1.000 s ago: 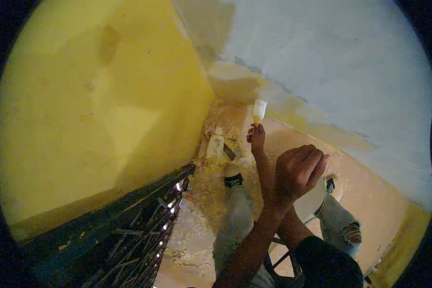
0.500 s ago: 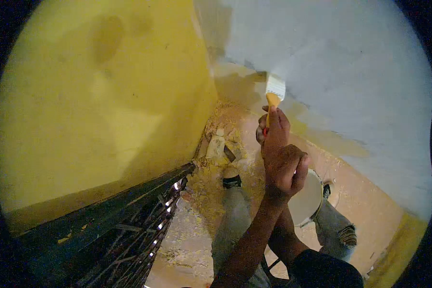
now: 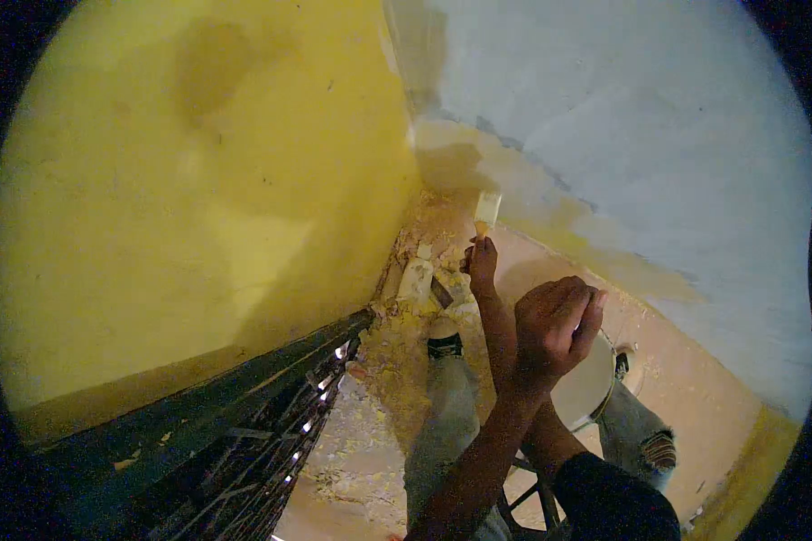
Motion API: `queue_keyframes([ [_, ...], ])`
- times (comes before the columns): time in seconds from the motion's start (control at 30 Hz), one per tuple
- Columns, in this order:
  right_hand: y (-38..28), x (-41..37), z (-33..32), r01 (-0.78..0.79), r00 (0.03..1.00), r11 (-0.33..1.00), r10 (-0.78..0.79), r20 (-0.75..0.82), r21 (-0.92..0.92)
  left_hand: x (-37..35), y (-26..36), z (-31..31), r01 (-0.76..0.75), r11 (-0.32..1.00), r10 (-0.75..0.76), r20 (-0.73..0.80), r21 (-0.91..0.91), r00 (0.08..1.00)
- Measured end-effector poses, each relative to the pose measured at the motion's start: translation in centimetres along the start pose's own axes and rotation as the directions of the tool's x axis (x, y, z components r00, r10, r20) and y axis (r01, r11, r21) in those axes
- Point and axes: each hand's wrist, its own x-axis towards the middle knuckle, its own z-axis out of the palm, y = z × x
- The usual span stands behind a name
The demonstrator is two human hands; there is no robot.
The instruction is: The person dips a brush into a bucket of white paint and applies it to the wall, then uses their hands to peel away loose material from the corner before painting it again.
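My right hand (image 3: 483, 259) is closed round the handle of a paintbrush (image 3: 488, 209), its pale, flat bristles pointing up toward the lower edge of the wall. Crossing in front of my right forearm, my left hand (image 3: 558, 326) is curled into a fist. Whatever lies inside that fist, if anything, is hidden. Behind and below the left hand stands a round bucket (image 3: 579, 392) with pale contents, partly covered by my hand and arm.
A yellow wall (image 3: 271, 180) meets a grey-white wall (image 3: 641, 117) with yellowish patches low down. Debris (image 3: 370, 424) covers the floor near the corner, around my shoe (image 3: 444, 344). A dark slatted object (image 3: 235, 442) stands at lower left. A dark stool-like frame (image 3: 530, 496) shows below my arms.
My right hand has brought the paintbrush down and left, away from the grey-white wall surface. My left fist has shifted slightly right. The view has moved a little.
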Motion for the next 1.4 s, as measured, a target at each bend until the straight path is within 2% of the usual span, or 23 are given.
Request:
queue_keyframes([
  [0.07,-2.4,-1.3,1.7,0.011,0.999,0.999,-0.012,0.029,0.040,0.1,0.1,-0.2,0.026,1.000,-0.026,-0.007,-0.007,1.000],
  [0.17,-10.6,-4.2,6.0,0.018,0.997,0.990,-0.028,0.068,0.143,-0.1,-0.2,-0.5,0.070,0.996,-0.072,-0.035,-0.054,0.997],
  [0.33,-19.5,-7.5,9.5,0.067,0.997,0.998,-0.067,0.033,-0.005,-1.0,-0.5,-1.9,0.054,0.975,-0.087,-0.144,-0.215,0.986],
  [0.4,-21.9,-9.5,10.3,0.135,0.991,0.986,-0.131,0.040,-0.099,-0.2,-1.3,-2.7,-0.159,0.986,0.164,-0.425,0.048,0.890],
  [0.43,-22.9,-10.7,10.6,0.133,0.991,0.986,-0.130,0.041,-0.099,-0.3,-1.2,-3.2,-0.158,0.986,0.164,-0.425,0.049,0.890],
  [0.47,-24.0,-12.2,11.0,0.156,0.987,0.979,-0.150,0.055,-0.128,-0.3,-1.1,-3.7,-0.086,0.982,-0.012,-0.509,-0.168,0.860],
  [0.5,-24.2,-13.2,11.2,0.181,0.983,0.971,-0.172,0.070,-0.157,-0.3,-1.1,-4.4,-0.035,0.922,-0.198,-0.550,-0.384,0.812],
  [0.63,-22.9,-14.1,11.7,0.268,0.961,0.963,-0.265,0.075,-0.030,0.0,-1.3,-5.5,0.018,0.927,-0.246,-0.570,-0.375,0.784],
  [0.7,-19.2,-10.3,11.3,0.413,0.906,0.911,-0.412,0.093,0.014,0.1,-1.3,-5.4,0.039,0.924,-0.267,-0.567,-0.381,0.780],
  [0.73,-15.7,-7.4,10.5,0.412,0.907,0.911,-0.411,0.091,0.012,0.2,-1.6,-5.5,0.063,0.919,-0.294,-0.570,-0.390,0.767],
  [0.77,-12.3,-4.7,9.7,0.385,0.922,0.922,-0.386,0.032,0.046,0.0,-1.7,-5.1,0.061,0.919,-0.294,-0.572,-0.391,0.766],
  [0.8,-10.3,-3.0,9.1,0.359,0.934,0.930,-0.358,-0.024,0.080,-0.4,-1.8,-4.4,0.136,0.921,-0.339,-0.577,-0.365,0.744],
  [0.83,-8.4,-1.7,8.7,0.337,0.942,0.938,-0.335,-0.036,0.087,-0.6,-1.8,-4.0,0.213,0.917,-0.381,-0.582,-0.338,0.718],
  [0.87,-6.5,-1.1,7.6,0.290,0.957,0.954,-0.289,-0.022,0.071,-0.3,-1.6,-4.4,0.212,0.918,-0.380,-0.586,-0.335,0.716],
  [0.93,-5.0,-0.9,7.0,0.162,0.987,0.987,-0.162,0.010,0.014,0.7,-1.0,-5.3,0.119,0.980,-0.178,-0.447,-0.157,0.877],
  [0.97,-3.9,-1.2,6.2,0.126,0.992,0.992,-0.126,0.014,-0.015,1.0,-1.1,-5.3,0.122,0.980,-0.180,-0.449,-0.154,0.875],
  [1.03,-5.2,-2.3,7.2,0.063,0.998,0.997,-0.062,0.020,-0.047,1.4,-1.1,-4.9,0.090,0.984,-0.158,-0.528,-0.153,0.834],
  [1.13,-11.6,-4.6,11.0,-0.005,0.999,0.997,0.009,0.044,-0.074,1.8,-0.4,-6.1,0.167,0.986,-0.153,-0.495,-0.015,0.855],
  [1.17,-13.7,-5.7,12.2,-0.009,0.998,0.996,0.014,0.062,-0.089,1.6,-0.9,-6.4,0.171,0.985,-0.158,-0.495,-0.019,0.854],
  [1.23,-18.1,-7.5,14.2,-0.010,0.997,0.994,0.019,0.081,-0.110,1.0,-1.9,-6.8,0.181,0.915,-0.359,-0.520,-0.360,0.775],
  [1.27,-19.7,-7.9,15.0,0.000,0.996,0.993,0.011,0.092,-0.114,1.1,-2.1,-7.1,0.179,0.914,-0.360,-0.522,-0.364,0.773],
  [1.33,-22.0,-9.5,16.5,0.015,0.995,0.992,-0.003,0.098,-0.126,1.5,-2.3,-7.5,0.141,0.851,-0.461,-0.589,-0.507,0.664],
  [1.4,-22.7,-11.3,17.5,0.224,0.969,0.947,-0.192,0.156,-0.229,1.9,-1.9,-7.9,0.174,0.882,-0.437,-0.619,-0.438,0.653],
])
